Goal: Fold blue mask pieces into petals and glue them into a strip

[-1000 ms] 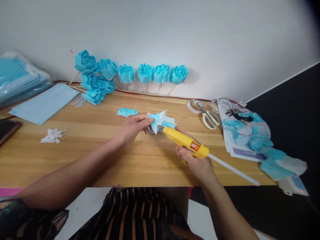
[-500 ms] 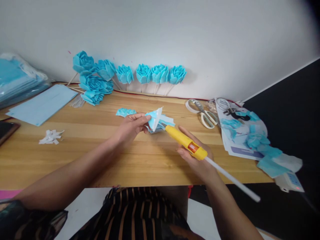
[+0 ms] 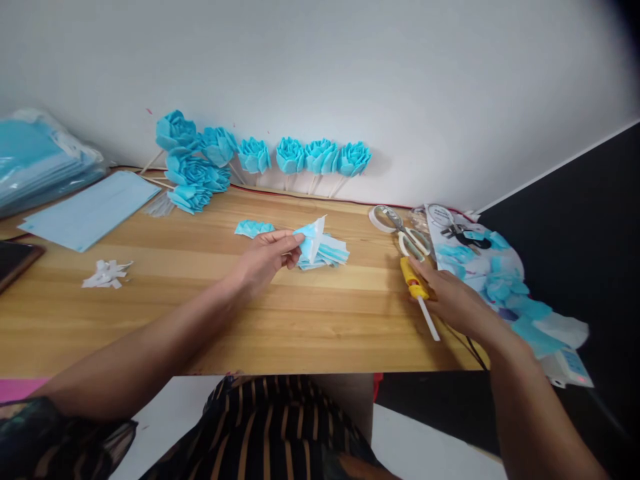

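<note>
My left hand (image 3: 273, 252) pinches a folded blue-and-white fabric piece (image 3: 312, 239) between thumb and fingers, above the table's middle. Just behind and right of it lies a small pile of blue and white strips (image 3: 330, 252). A pleated blue piece (image 3: 253, 228) rests beyond my left fingers. On the right, my right hand (image 3: 440, 283) is closed around a yellow glue gun (image 3: 413, 279), low over the table. A white glue stick (image 3: 429, 320) sticks out of its back end toward me. The gun's handle is hidden by my hand.
Several blue fabric roses (image 3: 290, 156) on sticks lean along the wall. Scissors (image 3: 413, 241) and a tape roll (image 3: 382, 219) lie at the back right, near papers with blue scraps (image 3: 505, 280). Blue sheets (image 3: 95, 208), a plastic-wrapped stack (image 3: 45, 163), white scraps (image 3: 107, 274) and a phone (image 3: 17, 263) are left.
My right hand has carried the glue gun to the right, away from the folded piece, and turned it. My left hand keeps its pinch in nearly the same place.
</note>
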Motion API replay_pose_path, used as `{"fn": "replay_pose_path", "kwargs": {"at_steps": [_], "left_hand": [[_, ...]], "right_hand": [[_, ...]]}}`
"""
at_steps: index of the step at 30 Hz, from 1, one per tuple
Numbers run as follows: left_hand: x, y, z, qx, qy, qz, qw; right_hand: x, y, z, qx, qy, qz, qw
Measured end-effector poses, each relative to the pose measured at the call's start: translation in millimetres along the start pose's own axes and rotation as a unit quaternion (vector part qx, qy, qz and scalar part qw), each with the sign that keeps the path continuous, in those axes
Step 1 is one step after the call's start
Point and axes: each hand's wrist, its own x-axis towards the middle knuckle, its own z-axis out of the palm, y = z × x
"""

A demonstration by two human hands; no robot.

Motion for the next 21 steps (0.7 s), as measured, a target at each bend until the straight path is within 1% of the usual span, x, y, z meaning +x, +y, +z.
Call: {"fn": "replay_pose_path", "kwargs": {"at_steps": [2, 3, 4, 6, 7, 8, 10, 13, 15, 17, 21], "left_hand": [[0, 0, 0.4, 0.007, -0.001, 0.0, 1.0], [0, 0, 0.7, 0.011, -0.001, 0.001, 1.0], [0, 0, 1.0, 0.016, -0.002, 0.002, 1.0], [0, 0, 1.6, 0.028, -0.002, 0.003, 1.0], [-1, 0, 1.8, 0.036, -0.003, 0.002, 0.999], [-1, 0, 2.0, 0.043, -0.004, 0.002, 0.999], [-2, -1, 2.0, 0.058, -0.008, 0.006, 0.998], [-2, -2, 0.2, 0.083, -0.022, 0.015, 0.996], [-2, -4, -1.6, 0.101, -0.033, 0.018, 0.994], [-1, -5, -2.9, 0.116, -0.038, 0.019, 0.992], [0, -6, -2.4, 0.148, -0.037, 0.016, 0.988]], "right_hand": [[0, 0, -11, -0.032, -0.055, -0.014, 0.998], [2, -5, -17, -0.038, -0.057, -0.02, 0.997], [4, -13, -23, -0.027, -0.043, -0.023, 0.998], [12, -39, -29, 0.013, 0.002, -0.023, 1.0], [18, -55, -29, 0.055, 0.012, -0.022, 0.998], [25, -71, -27, 0.111, 0.006, -0.015, 0.994], [40, -101, -18, 0.228, -0.008, -0.006, 0.974], [65, -131, 2, 0.374, -0.015, 0.0, 0.927], [79, -142, 12, 0.444, -0.026, 0.01, 0.896], [90, -147, 18, 0.488, -0.033, 0.011, 0.872], [100, -153, 27, 0.531, -0.049, -0.004, 0.846]]}}
